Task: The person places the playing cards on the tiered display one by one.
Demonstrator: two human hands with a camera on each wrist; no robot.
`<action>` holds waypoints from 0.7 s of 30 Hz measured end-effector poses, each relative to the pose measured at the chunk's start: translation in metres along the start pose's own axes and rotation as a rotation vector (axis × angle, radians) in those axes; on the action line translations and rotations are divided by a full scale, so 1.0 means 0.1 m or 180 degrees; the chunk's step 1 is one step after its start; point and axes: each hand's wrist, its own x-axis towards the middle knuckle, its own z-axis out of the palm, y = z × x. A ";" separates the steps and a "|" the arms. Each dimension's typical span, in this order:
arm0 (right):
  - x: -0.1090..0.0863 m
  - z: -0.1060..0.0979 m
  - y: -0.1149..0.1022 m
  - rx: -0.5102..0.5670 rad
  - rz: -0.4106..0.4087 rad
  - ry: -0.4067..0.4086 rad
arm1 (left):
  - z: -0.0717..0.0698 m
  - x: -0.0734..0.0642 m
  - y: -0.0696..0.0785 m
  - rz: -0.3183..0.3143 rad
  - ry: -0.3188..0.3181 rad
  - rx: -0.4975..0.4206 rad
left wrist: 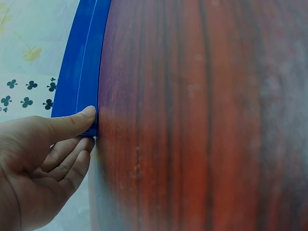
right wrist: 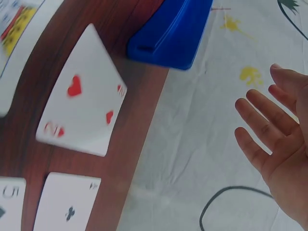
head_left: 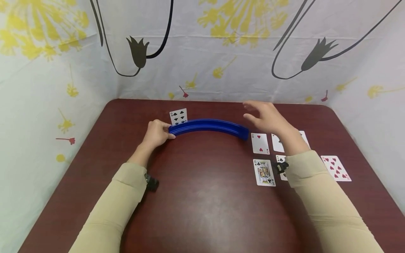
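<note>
A long, curved blue playing card holder (head_left: pixel 209 125) lies across the table. At its left end my left hand (head_left: pixel 157 133) pinches it; in the left wrist view the thumb (left wrist: pixel 72 124) lies on its face and the other fingers are curled at the end. The six of clubs (head_left: pixel 178 116) stands in the holder near that hand. My right hand (head_left: pixel 264 114), fingers apart and holding nothing, is raised beyond the holder's right end. Nearest to it lies the two of hearts (head_left: pixel 260 143), face up. The right forearm partly covers a club card (right wrist: pixel 67 204) and others.
The king of clubs (head_left: pixel 264 173) lies in front of the two of hearts. A hearts card (head_left: pixel 336 168) is farther right, past the right sleeve. Patterned white cloth (head_left: pixel 221 80) hangs behind the dark red wooden table (head_left: pixel 202 196) and at both sides.
</note>
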 end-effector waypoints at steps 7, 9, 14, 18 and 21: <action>-0.17 -0.07 0.15 -0.0088 0.0034 0.0109 | -0.01 0.00 0.00 0.0040 -0.0002 0.0030; -0.22 -0.08 0.20 -0.0102 0.0056 0.0130 | -0.01 0.00 0.00 0.0046 0.0008 0.0035; -0.36 -0.14 0.26 -0.0126 0.0163 0.0096 | 0.00 0.01 0.00 0.0037 0.0019 0.0041; -0.48 -0.21 0.29 -0.0130 0.0314 -0.0006 | 0.00 0.00 0.00 0.0035 0.0022 0.0048; -0.56 -0.24 0.36 -0.0150 0.0391 -0.0034 | 0.00 0.00 0.00 0.0049 0.0021 0.0040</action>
